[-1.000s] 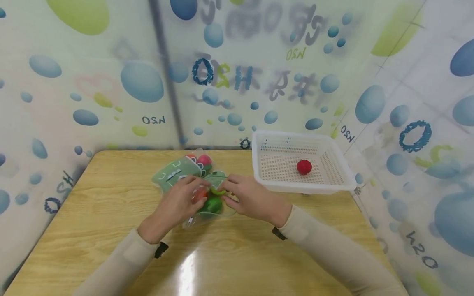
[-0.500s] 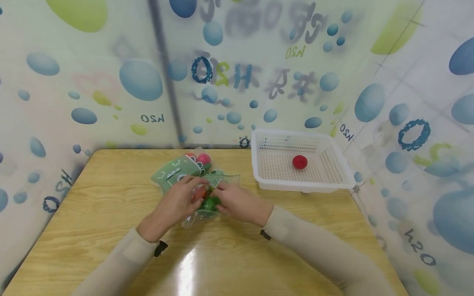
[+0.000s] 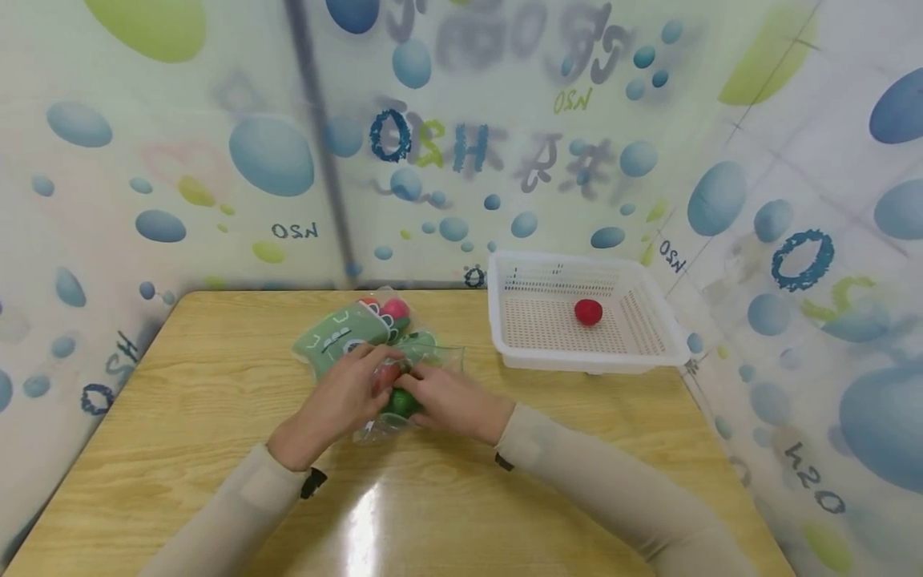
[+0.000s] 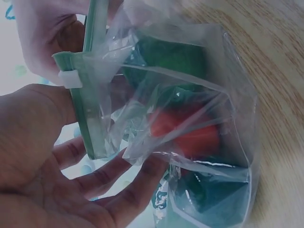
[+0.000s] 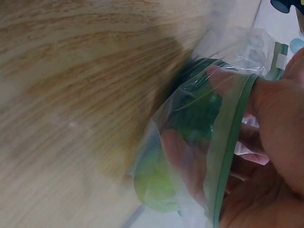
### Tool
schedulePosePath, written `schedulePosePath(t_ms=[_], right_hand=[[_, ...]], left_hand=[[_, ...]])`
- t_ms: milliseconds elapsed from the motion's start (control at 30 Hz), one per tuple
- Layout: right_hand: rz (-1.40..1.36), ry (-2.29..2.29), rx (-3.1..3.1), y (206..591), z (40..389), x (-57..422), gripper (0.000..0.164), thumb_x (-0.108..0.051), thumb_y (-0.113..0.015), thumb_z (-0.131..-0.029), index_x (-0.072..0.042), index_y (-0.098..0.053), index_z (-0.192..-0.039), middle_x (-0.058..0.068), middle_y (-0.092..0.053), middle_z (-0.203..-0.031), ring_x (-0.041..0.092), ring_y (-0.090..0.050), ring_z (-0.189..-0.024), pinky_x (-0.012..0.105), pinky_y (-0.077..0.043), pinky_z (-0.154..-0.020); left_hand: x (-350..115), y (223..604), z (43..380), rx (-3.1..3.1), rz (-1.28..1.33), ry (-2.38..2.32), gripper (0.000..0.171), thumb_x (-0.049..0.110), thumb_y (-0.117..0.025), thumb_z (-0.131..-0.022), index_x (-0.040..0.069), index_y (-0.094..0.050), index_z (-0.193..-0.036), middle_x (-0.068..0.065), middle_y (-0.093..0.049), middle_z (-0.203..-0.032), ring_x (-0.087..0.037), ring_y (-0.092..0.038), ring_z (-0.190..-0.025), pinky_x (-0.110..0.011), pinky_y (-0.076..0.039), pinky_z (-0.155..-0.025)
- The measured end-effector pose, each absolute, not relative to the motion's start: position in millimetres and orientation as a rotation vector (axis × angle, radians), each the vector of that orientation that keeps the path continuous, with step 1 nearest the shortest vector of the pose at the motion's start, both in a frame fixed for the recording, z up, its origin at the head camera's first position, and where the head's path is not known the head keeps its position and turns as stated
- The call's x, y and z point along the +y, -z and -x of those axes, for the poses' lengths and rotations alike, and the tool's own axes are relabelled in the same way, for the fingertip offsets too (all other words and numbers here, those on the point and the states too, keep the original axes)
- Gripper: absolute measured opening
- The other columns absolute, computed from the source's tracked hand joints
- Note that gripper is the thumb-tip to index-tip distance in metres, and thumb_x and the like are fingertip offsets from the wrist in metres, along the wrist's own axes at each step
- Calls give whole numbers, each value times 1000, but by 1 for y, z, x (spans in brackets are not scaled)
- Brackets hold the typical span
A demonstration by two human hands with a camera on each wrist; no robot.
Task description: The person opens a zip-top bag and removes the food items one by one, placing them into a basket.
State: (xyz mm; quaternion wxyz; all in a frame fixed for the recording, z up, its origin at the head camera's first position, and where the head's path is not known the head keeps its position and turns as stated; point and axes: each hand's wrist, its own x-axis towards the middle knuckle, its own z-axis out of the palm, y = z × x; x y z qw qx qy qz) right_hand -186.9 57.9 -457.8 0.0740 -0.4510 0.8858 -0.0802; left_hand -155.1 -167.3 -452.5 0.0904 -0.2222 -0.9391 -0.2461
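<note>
A clear zip bag (image 3: 373,431) with a green zip edge (image 4: 80,104) lies on the table between both hands. My left hand (image 3: 339,401) holds its left side, the thumb near the white slider (image 4: 70,79). Through the bag's mouth reaches my right hand (image 3: 454,399), its fingers and thumb around a round green vegetable (image 5: 197,107), seen through the plastic. A red piece (image 4: 185,133) and another dark green piece (image 4: 213,190) show through the bag in the left wrist view. Below the right fingers a yellow-green piece (image 5: 154,187) shows.
Behind the left hand lies a second bag (image 3: 346,332) with a green cartoon face and a pink round piece (image 3: 395,308) in it. At the back right of the wooden table (image 3: 447,513) stands a white perforated basket (image 3: 591,362) holding a round red piece (image 3: 588,312).
My right hand has moved left from the bag's right edge into its mouth, around the green vegetable. The red piece in the basket has rolled slightly toward the back. My left hand stays put.
</note>
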Motion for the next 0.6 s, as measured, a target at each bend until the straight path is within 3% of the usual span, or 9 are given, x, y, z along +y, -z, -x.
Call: schedulePosePath(t_ms=[200,300,400,467,533,600], right_hand=[[1342,265,2643,461,186,56,67,-30,-88,-108,-14,-60,-166,11,-67,-162,20,-74,-139,32,-63,-117],[1347,271,2643,462,185,55,62,-29,-88,-108,-12,-62,-162,10,-71,-154,19,-77,-132,30,-65,-112],[1350,275,2647,462,183,54,58,-27,-87,-108,-10,-64,-159,9,-73,-149,18,-79,-128,29,-66,-109],[1352,274,2654,463,182,54,57,-27,-86,-109,-8,-64,-158,10,-74,-147,19,-79,-127,29,-66,-109],[1347,277,2658,463,182,54,57,-26,-86,-109,-8,-64,-158,11,-74,-148,20,-79,-129,29,-66,-110],[1349,277,2661,463,182,54,57,-26,-85,-109,-7,-64,-158,11,-74,-148,20,-79,-129,30,-66,-109]], left_hand=[[-165,449,156,-2893,557,762,40,1,-87,-98,6,-64,-131,-11,-69,-103,-21,-62,-82,-37,-55,-71],[-164,448,156,-2916,486,795,39,4,-84,-102,5,-58,-131,-7,-66,-89,-17,-59,-72,-32,-51,-64],[-162,449,157,-2898,449,808,48,5,-83,-104,-1,-54,-142,-19,-78,-100,-17,-61,-69,-33,-52,-62],[-162,449,158,-2897,440,785,55,7,-84,-104,-5,-54,-149,-27,-80,-118,-20,-64,-72,-36,-56,-64],[-161,449,159,-2914,441,725,58,9,-85,-104,-9,-58,-151,-31,-76,-138,-25,-69,-83,-42,-62,-72],[-162,448,160,-2945,447,666,55,13,-86,-105,-9,-64,-150,-32,-74,-140,-32,-73,-96,-49,-66,-83]])
